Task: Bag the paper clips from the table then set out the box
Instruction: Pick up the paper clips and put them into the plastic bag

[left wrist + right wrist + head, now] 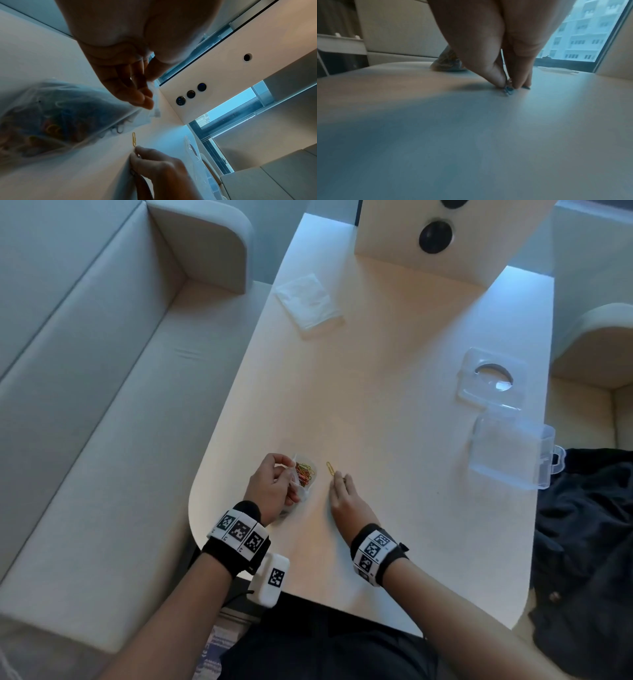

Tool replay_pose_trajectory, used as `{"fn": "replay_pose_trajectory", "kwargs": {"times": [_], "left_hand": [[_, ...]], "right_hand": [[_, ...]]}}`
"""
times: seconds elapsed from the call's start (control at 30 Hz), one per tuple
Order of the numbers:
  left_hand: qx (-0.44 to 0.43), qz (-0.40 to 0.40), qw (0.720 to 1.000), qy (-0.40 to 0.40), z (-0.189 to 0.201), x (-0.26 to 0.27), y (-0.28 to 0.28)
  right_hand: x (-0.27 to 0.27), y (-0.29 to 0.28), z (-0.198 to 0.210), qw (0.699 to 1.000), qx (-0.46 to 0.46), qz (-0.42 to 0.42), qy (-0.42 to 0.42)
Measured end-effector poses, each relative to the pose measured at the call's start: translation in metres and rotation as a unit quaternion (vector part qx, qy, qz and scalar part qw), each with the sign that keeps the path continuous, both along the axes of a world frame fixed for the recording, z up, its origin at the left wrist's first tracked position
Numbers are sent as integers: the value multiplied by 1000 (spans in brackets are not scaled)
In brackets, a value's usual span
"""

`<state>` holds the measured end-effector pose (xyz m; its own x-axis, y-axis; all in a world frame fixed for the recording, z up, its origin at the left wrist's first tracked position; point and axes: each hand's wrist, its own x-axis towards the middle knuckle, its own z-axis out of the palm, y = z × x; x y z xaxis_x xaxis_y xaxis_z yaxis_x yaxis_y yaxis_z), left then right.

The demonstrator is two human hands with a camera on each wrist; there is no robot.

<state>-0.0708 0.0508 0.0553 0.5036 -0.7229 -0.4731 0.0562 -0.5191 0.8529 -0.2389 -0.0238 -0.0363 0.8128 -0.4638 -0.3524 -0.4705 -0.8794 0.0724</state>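
A small clear bag (pixel 306 474) of coloured paper clips lies near the table's front left; my left hand (pixel 291 474) pinches its rim. From the left wrist the bag (pixel 60 115) bulges below the left hand (pixel 147 102). One yellow paper clip (pixel 330 468) lies flat just right of the bag. My right hand (pixel 337 475) has its fingertips down at the clip's near end. Seen from the left wrist, the yellow clip (pixel 134 139) touches the right hand (pixel 137 149). From the right wrist, the right hand (pixel 508 84) pinches a small clip against the table. The clear plastic box (pixel 510 453) stands at the right edge.
A clear lid piece with a round hole (pixel 493 378) lies behind the box. A folded white sheet (pixel 308 301) rests at the far left of the table (pixel 394 354). A panel with round sockets (pixel 435 236) closes the far end. Dark cloth (pixel 582 542) lies right; a pale sofa (pixel 102 405) left.
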Motion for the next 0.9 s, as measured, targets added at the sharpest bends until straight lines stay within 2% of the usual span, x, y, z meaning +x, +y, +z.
{"fn": "replay_pose_trajectory", "kwargs": {"times": [0.1,0.17,0.33,0.5,0.6,0.7,0.83,0.9], "left_hand": [[3,-5,1000,-4,1,-1,1],[4,-5,1000,-5,2,-1,2],[7,-11,1000,-12,2,-1,3],[20,-24,999,-14,1,-5,-1],[25,-27,999,-5,1,-8,-4],[25,-25,999,7,3,-12,-8],[25,-27,999,5,3,-13,-13],[25,-27,999,5,3,-14,-15]], "right_hand": [[-4,-12,10,998,-30,51,-9],[-4,-21,11,999,-2,36,-15],[15,-42,36,991,113,-68,-14],[40,-65,60,979,137,-149,31],[42,-76,57,968,167,-187,28],[29,-98,54,919,249,-301,-44],[3,-114,51,808,338,-450,-173],[-3,-112,53,738,393,-491,-244]]}}
